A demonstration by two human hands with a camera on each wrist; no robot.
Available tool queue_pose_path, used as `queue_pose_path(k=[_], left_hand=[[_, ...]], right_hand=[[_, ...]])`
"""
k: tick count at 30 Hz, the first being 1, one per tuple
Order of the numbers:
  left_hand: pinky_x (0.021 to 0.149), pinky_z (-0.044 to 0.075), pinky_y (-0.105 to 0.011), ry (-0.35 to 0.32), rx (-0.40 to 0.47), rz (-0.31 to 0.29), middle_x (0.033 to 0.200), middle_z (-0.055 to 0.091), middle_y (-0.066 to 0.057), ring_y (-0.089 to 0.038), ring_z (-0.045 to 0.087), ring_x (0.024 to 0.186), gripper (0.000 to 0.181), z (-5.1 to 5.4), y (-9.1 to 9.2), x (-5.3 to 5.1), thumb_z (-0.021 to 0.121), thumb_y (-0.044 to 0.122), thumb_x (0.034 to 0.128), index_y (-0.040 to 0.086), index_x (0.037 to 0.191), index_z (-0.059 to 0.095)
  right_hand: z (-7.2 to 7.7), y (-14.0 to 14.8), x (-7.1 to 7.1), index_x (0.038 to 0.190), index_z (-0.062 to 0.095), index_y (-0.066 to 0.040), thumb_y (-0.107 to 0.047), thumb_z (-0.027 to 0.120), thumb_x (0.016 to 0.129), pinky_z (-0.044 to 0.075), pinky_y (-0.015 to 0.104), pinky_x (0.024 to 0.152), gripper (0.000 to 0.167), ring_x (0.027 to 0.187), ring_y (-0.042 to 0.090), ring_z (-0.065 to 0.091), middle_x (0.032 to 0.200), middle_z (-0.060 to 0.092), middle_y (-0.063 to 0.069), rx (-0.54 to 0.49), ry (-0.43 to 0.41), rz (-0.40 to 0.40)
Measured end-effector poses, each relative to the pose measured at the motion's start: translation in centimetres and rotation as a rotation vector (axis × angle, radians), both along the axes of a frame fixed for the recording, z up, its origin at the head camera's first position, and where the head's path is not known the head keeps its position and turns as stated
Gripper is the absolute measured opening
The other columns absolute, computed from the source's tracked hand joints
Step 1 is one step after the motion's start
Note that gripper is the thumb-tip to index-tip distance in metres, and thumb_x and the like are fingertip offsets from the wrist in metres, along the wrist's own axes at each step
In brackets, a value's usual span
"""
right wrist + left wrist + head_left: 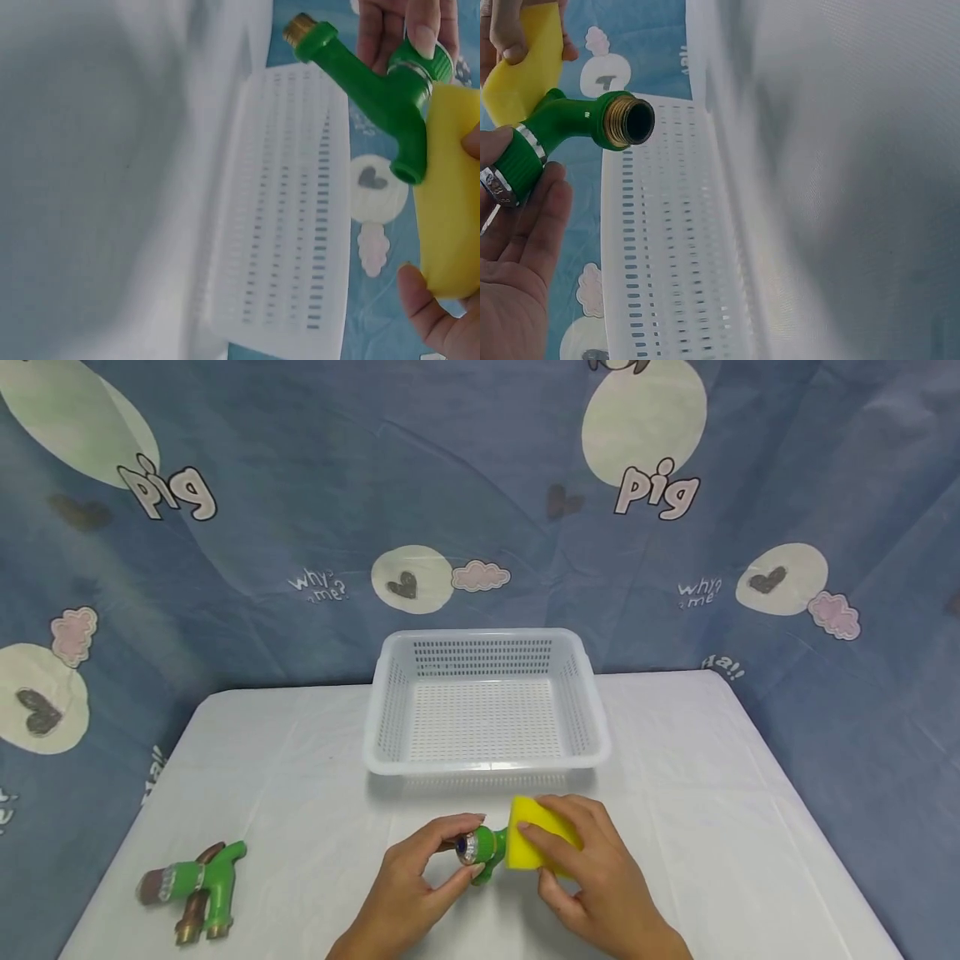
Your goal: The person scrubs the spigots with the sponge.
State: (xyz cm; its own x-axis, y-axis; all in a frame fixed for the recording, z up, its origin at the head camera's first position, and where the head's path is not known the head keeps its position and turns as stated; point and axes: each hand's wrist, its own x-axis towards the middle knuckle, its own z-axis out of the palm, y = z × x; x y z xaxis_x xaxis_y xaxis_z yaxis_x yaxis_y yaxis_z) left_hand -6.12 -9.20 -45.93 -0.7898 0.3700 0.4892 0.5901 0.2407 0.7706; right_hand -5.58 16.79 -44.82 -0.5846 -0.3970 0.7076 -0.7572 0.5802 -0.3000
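Observation:
A green faucet [386, 101] with a threaded brass inlet is held by its ribbed knob end between the thumb and fingers of my left hand [414, 872]. My right hand [596, 868] grips a yellow sponge [528, 835], which lies against the faucet's side in the head view. In the left wrist view the brass-threaded opening [630, 121] faces the camera, and the sponge [526, 67] shows behind the green body. Both hands are above the white table, in front of the basket.
A white perforated plastic basket [487, 767] stands at the table's back edge. At the left of the white-covered table [300, 827] lie more green and brown faucets [217, 885], overlapping. A blue printed cloth [480, 485] hangs behind.

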Motion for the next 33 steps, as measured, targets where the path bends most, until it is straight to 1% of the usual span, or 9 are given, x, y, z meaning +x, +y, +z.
queue_pose_path(k=[4,8,11,13,15,20,25,30,33], left_hand=[[0.090,0.060,-0.029,0.033,0.003,-0.003,0.133,0.065,-0.003,-0.018,0.069,0.111,0.053,-0.1,-0.1,-0.1,0.083,0.004,0.0903,0.014,0.138,0.062],[0.090,0.060,-0.027,0.050,0.002,0.001,0.129,0.062,-0.003,-0.017,0.067,0.109,0.054,-0.2,-0.2,-0.1,0.085,0.002,0.0875,0.014,0.135,0.064],[0.092,0.059,-0.028,0.049,0.007,-0.003,0.127,0.059,-0.003,-0.017,0.066,0.109,0.054,-0.2,-0.1,0.0,0.084,-0.002,0.0868,0.014,0.135,0.064],[0.094,0.058,-0.028,0.048,0.008,-0.002,0.127,0.059,-0.002,-0.017,0.066,0.110,0.055,-0.2,-0.1,0.0,0.084,-0.003,0.0866,0.014,0.134,0.063],[0.094,0.058,-0.027,0.053,0.010,-0.002,0.127,0.060,-0.002,-0.017,0.066,0.110,0.054,-0.2,-0.1,0.0,0.084,-0.003,0.0866,0.014,0.133,0.063],[0.095,0.056,-0.023,0.079,-0.015,0.027,0.127,0.061,-0.001,-0.016,0.066,0.109,0.054,-0.1,-0.4,0.1,0.086,-0.002,0.0839,0.014,0.131,0.065],[0.096,0.055,-0.021,0.092,-0.037,0.040,0.127,0.062,-0.001,-0.016,0.066,0.110,0.055,-0.1,-0.8,0.1,0.087,-0.002,0.0825,0.015,0.130,0.065],[0.093,0.057,-0.022,0.110,0.005,0.035,0.125,0.062,-0.004,-0.017,0.067,0.107,0.055,-0.1,-1.3,-0.1,0.086,-0.007,0.0814,0.011,0.130,0.065],[0.093,0.056,-0.022,0.114,0.007,0.027,0.125,0.063,-0.004,-0.017,0.067,0.107,0.056,0.1,-1.6,-0.1,0.086,-0.008,0.0811,0.011,0.130,0.065]], right_hand=[[0.2,0.2,-0.1,0.127,0.074,-0.016,-0.011,0.065,0.079,0.039,0.025,0.110,0.049,0.119,0.033,0.054,0.138,0.061,0.014,-0.042,-0.009,-0.002],[0.5,-0.6,0.1,0.130,0.072,-0.013,-0.015,0.066,0.090,0.040,0.025,0.111,0.041,0.121,0.034,0.053,0.139,0.059,0.018,-0.120,-0.022,0.081],[0.6,-1.4,0.2,0.132,0.070,-0.011,-0.021,0.063,0.099,0.042,0.027,0.110,0.036,0.120,0.034,0.053,0.139,0.058,0.020,-0.119,-0.006,0.147],[0.7,-1.7,0.1,0.132,0.070,-0.011,-0.023,0.060,0.101,0.043,0.028,0.110,0.035,0.120,0.034,0.054,0.139,0.058,0.020,-0.092,0.011,0.154],[0.7,-1.7,0.1,0.130,0.072,-0.013,-0.019,0.060,0.097,0.043,0.028,0.109,0.035,0.119,0.034,0.055,0.138,0.060,0.017,-0.054,0.027,0.124],[0.7,-0.9,-0.1,0.124,0.076,-0.020,-0.011,0.065,0.079,0.042,0.030,0.107,0.047,0.119,0.031,0.055,0.138,0.062,0.011,0.026,0.015,0.024],[0.6,0.3,-0.2,0.124,0.075,-0.021,-0.012,0.067,0.078,0.039,0.027,0.109,0.047,0.121,0.030,0.054,0.139,0.060,0.009,0.051,-0.046,-0.040],[0.7,1.4,-0.5,0.121,0.075,-0.016,-0.011,0.064,0.078,0.034,0.023,0.112,0.045,0.120,0.032,0.053,0.137,0.061,0.012,-0.016,-0.040,-0.088],[0.9,1.2,-0.4,0.124,0.074,-0.014,-0.010,0.066,0.077,0.035,0.021,0.112,0.048,0.121,0.032,0.052,0.138,0.060,0.015,-0.084,-0.044,-0.045]])
